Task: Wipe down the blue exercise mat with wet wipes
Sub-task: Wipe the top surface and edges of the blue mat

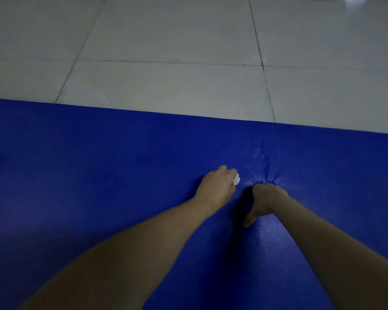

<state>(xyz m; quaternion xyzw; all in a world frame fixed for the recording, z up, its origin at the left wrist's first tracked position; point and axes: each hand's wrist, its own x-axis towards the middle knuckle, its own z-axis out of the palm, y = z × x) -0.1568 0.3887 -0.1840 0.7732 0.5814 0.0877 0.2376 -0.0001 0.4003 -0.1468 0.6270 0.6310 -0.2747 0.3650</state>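
Just left of the right hand [264, 198], whose fingers dig into the blue exercise mat [99, 153], probably pinning it still (curled or straight, I cannot tell), the left hand [217, 186] has its fingers clamped on a crumpled wet wipe [236, 180] against it.

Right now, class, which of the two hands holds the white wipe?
The left hand: it grips the crumpled white wipe. The right hand shows no wipe and only presses into the blue mat, puckering it.
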